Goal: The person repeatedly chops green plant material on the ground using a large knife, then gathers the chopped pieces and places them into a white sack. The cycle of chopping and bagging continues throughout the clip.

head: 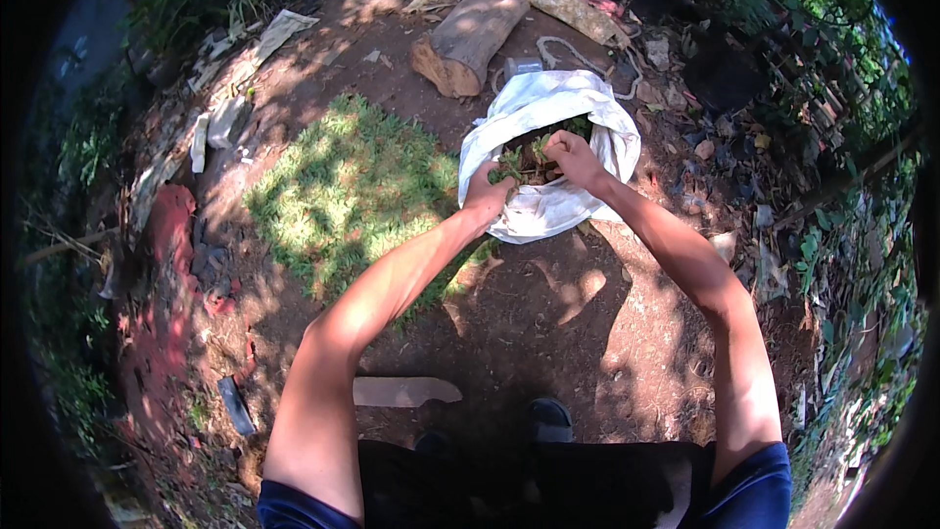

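Observation:
A white woven sack (543,224) stands on the soil with its rim rolled down and its mouth wide. Dark stems and leaves (540,162) fill part of its inside. My left hand (488,191) is at the sack's left rim, gripping a small leafy sprig (510,162). Over the opening, my right hand (576,158) pinches another bit of green leaf (541,147) between thumb and fingers. Left of the sack, a wide pile of green leafy sprigs (352,191) lies spread on the ground in dappled light.
Beyond the sack lie a cut log (474,37), a clear plastic container (523,66) and a pale rope (576,51). A flat wooden piece (404,391) rests near my feet. Red cloth (169,228) and a whitish block (228,121) are at left; leaf litter and plants border the right.

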The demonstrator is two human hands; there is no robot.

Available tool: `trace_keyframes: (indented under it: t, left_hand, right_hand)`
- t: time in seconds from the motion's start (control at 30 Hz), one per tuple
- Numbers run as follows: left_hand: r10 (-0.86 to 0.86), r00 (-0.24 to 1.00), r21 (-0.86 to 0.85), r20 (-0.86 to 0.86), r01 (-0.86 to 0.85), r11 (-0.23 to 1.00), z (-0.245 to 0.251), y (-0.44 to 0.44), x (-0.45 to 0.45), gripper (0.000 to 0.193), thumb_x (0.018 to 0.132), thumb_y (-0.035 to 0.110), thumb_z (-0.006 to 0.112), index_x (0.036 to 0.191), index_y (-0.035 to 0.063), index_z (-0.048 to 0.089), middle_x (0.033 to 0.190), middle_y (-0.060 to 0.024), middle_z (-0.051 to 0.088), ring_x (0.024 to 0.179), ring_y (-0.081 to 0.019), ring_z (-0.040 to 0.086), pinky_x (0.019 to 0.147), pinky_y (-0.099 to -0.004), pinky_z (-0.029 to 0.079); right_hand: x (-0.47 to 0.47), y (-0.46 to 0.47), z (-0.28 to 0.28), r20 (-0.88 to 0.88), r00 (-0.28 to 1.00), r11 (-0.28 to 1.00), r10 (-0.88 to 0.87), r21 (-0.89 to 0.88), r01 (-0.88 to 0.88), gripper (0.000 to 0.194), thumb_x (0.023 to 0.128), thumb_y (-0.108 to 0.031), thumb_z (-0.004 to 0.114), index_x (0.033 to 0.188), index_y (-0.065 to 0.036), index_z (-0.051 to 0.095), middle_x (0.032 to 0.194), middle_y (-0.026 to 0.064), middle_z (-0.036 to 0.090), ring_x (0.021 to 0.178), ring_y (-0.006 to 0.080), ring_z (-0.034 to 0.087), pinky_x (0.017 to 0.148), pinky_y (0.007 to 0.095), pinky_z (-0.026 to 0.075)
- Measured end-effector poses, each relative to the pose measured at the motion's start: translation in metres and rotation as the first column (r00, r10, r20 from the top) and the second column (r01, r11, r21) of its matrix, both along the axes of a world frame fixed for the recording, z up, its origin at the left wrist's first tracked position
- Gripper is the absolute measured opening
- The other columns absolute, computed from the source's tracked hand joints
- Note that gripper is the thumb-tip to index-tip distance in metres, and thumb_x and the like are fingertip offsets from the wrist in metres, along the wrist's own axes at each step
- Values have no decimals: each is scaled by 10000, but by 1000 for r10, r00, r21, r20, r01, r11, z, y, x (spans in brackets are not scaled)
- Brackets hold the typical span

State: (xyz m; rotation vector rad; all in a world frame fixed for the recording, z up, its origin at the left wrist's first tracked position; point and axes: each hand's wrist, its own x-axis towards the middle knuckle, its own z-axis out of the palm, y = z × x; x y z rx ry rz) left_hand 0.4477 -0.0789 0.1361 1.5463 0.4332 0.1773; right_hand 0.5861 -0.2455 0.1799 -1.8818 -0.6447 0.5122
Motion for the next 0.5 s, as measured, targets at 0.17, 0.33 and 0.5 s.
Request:
trace_keyframes:
  t: [0.17, 0.33, 0.5]
  left_hand:
    - [40, 997, -418, 67, -8, 909, 7, 0, -7, 368, 908, 34, 593, 1263, 3, 499, 1117, -152, 656, 897, -235, 685, 829, -347, 584]
    - [42, 992, -515, 121, 26, 857, 27, 0, -22, 333, 972, 154, 636, 1244, 4, 517, 1119, -136, 616, 1010, -203, 659, 875, -322, 589]
    - [-23, 990, -506, 137, 90, 858, 34, 19, -50, 308, 973, 160, 662, 1186, -38, 561, 1134, -136, 622, 1005, -188, 647, 911, -343, 585]
  right_hand:
    - [-34, 11, 18, -356, 928, 990, 113, 124, -73, 155, 987, -194, 602, 1057, -55, 607, 1058, 44, 659, 925, 147, 691, 767, 278, 550]
    - [-53, 15, 17, -256, 953, 987, 160, 70, -147, 200, 963, -196, 618, 1064, -25, 643, 937, 37, 680, 869, 114, 674, 703, 268, 526]
    - [-70, 12, 17, -48, 981, 980, 189, 78, -185, 202, 958, -202, 618, 1017, -12, 655, 843, 31, 674, 754, 106, 649, 618, 267, 511]
